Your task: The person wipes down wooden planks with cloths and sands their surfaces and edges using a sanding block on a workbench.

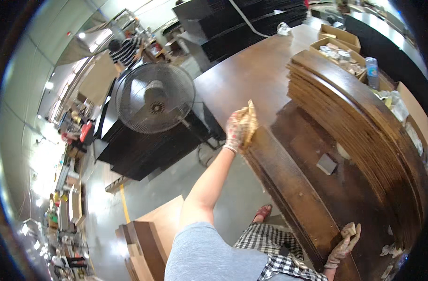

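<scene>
My left hand (234, 132), in a stained, patterned work glove, is stretched forward and closed on a crumpled yellow-brown rag (249, 122). It is at the far end of a long dark-brown wooden board (289, 182), which lies along the near edge of the table. Close to my body, my right hand (341, 248) is also gloved. Its fingers are curled round a small pale wad (349, 229), whose kind I cannot make out, beside the board's near end. A small grey block (326, 164) lies on the brown tabletop (251, 65) to the right of the board.
A tall stack of curved brown boards (359, 126) fills the table's right side. Behind it are cardboard boxes (339, 37) and a bottle (372, 72). A large fan (155, 98) stands at the left, before black panels (148, 150). Another person (125, 52) is farther back.
</scene>
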The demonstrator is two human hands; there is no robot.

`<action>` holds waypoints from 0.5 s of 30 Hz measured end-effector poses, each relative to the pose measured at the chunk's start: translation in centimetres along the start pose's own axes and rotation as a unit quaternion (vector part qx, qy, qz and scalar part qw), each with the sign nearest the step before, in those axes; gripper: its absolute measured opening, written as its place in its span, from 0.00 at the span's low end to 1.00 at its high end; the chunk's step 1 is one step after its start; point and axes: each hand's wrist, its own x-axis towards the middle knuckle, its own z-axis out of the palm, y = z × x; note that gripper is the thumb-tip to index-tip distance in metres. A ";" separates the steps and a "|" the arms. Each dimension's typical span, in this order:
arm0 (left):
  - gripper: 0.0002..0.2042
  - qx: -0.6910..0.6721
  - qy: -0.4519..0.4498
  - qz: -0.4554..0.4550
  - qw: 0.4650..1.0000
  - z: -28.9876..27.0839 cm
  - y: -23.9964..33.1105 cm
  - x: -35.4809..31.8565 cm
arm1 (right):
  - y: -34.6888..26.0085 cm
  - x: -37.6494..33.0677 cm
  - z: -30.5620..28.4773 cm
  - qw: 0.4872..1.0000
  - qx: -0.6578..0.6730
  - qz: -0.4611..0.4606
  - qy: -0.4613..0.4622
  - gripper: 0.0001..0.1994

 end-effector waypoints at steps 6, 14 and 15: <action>0.25 0.355 -0.249 -0.175 0.884 5.5 -0.9 -9.7 | 1.2 3.1 0.4 0.991 0.069 0.111 0.015 0.31; 0.35 0.744 -0.367 0.235 0.507 3.6 -8.7 -11.0 | -3.4 5.9 9.3 0.892 0.386 0.236 0.012 0.25; 0.36 0.714 -0.407 0.201 0.534 4.2 -8.1 -10.9 | -5.7 5.8 11.4 0.904 0.365 0.224 0.007 0.25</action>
